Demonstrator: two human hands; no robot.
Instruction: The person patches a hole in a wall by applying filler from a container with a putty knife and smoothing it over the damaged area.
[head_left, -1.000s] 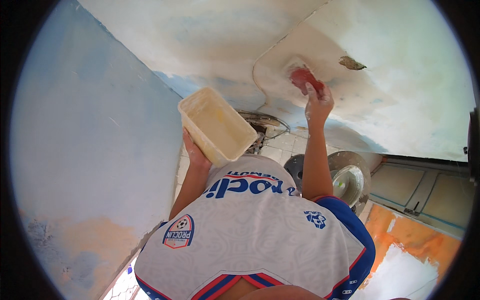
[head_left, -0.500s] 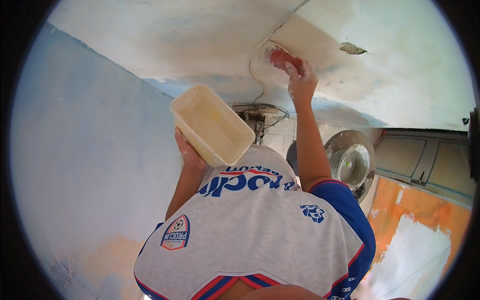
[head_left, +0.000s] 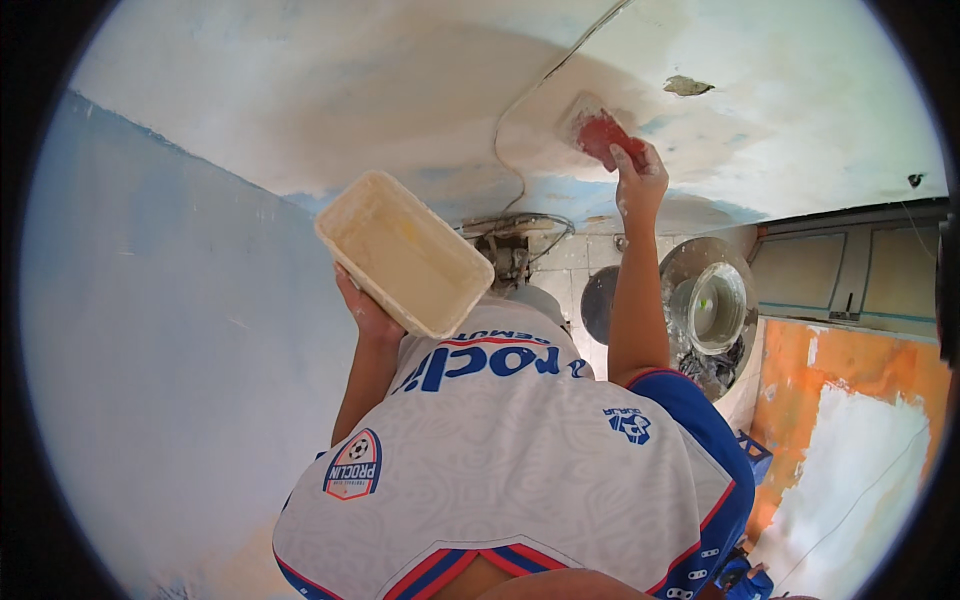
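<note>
My right hand (head_left: 643, 180) is raised at the wall ahead and closed on the handle end of a red putty spreader (head_left: 603, 137). The spreader's whitened edge lies against the wall, to the right of a thin cable. Held tilted in front of my chest, a cream rectangular plastic tub (head_left: 352, 205) opens toward me, with pale smears and a yellowish streak inside. My left hand (head_left: 368, 308) grips its near left side from below; part of the fingers is hidden behind the tub.
The wall ahead has a chipped hole (head_left: 688, 86) and a loose cable (head_left: 497, 140). Tangled cables (head_left: 515, 222) hang low at the corner with the bluish left wall (head_left: 170, 300). To the right stand a pale bucket (head_left: 715, 310) in a round basin, dark panelling (head_left: 800, 270) and an orange-and-white surface (head_left: 830, 400).
My right hand has drawn the putty spreader right and somewhat down along the wall. The tub in my left hand has shifted slightly left, and the view has moved a little.
</note>
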